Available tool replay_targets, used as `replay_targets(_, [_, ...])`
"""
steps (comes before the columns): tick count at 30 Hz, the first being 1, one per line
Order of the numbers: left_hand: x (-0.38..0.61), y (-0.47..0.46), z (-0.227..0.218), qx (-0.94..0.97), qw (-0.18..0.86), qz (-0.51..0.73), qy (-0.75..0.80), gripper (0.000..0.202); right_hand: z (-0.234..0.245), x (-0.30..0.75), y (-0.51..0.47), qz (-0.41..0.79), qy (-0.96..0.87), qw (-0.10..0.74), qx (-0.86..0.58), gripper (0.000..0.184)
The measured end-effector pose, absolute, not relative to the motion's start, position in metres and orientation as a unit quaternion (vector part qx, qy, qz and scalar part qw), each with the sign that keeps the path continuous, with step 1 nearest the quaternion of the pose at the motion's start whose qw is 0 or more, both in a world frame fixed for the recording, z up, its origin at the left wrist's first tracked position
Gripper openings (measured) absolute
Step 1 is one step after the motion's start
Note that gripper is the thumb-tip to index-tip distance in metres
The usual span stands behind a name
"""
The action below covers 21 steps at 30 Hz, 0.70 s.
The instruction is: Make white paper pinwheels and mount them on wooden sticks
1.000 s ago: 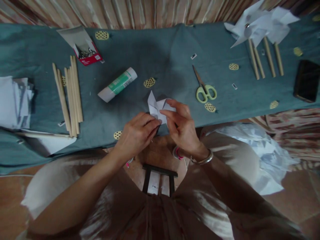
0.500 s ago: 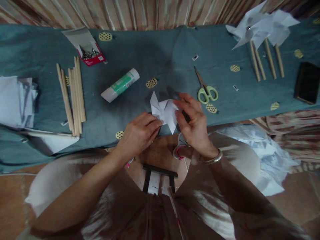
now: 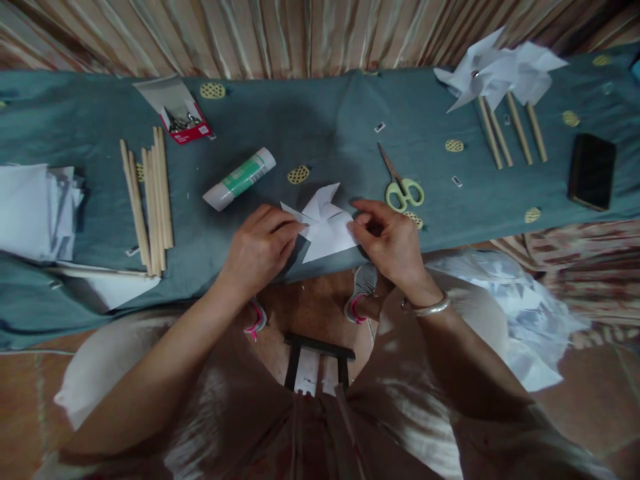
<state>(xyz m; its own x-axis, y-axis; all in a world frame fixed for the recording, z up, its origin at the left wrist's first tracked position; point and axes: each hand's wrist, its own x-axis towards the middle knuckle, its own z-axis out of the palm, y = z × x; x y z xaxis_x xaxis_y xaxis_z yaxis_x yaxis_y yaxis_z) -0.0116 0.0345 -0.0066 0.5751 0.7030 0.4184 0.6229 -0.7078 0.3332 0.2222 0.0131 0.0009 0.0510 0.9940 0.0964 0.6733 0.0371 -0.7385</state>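
Item: one small paper pinwheel [image 3: 325, 223], white, folded to pointed blades; we find it between the two hands, over the near edge of the cloth-covered table [image 3: 260, 113], though whether it rests on the cloth or hangs just above we cannot tell. Grip, left hand [image 3: 261, 250]: thumb and fingers pinched on the left-hand blade. Grip, right hand [image 3: 393, 243]: thumb at the right edge of the paper, fingers bent beside it; pinching or merely touching, we cannot tell. Handling: we judge it very light, thin and springy, hardly slippery, stiffer along its creases than across the open blades, and easily crumpled or torn at the points. Points of hold: we would favour the folded layers near the middle, or a flat outer edge lightly pinched, and would spare the free tips. Nearby: green-labelled glue stick [image 3: 239, 179] to the left, green-handled scissors [image 3: 404, 193] to the right, stick-mounted pinwheels [image 3: 505, 73] well apart at the far right.
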Motion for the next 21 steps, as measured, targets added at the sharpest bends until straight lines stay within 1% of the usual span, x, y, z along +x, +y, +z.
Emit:
replay_targets(3, [-0.007, 0.029, -0.002, 0.881, 0.082, 0.274, 0.376, 0.019, 0.004, 0.223, 0.009, 0.246, -0.638, 0.317, -0.657, 0.029])
replay_targets(7, [0.005, 0.016, 0.001, 0.908, 0.06, 0.253, 0.329, 0.026, 0.005, 0.222, 0.004, 0.229, -0.644, 0.31, -0.661, 0.026])
replay_targets(13, [0.017, 0.01, -0.002, 0.924, 0.058, 0.209, 0.313, 0.014, 0.007, 0.221, 0.001, 0.225, -0.642, 0.286, -0.675, 0.023])
replay_targets(16, [0.019, 0.009, -0.001, 0.926, 0.061, 0.204, 0.312, 0.015, 0.007, 0.221, 0.0, 0.221, -0.647, 0.277, -0.675, 0.022])
replay_targets(21, [0.019, 0.007, 0.003, 0.924, 0.062, 0.204, 0.317, 0.015, 0.008, 0.225, -0.003, 0.217, -0.652, 0.288, -0.666, 0.021])
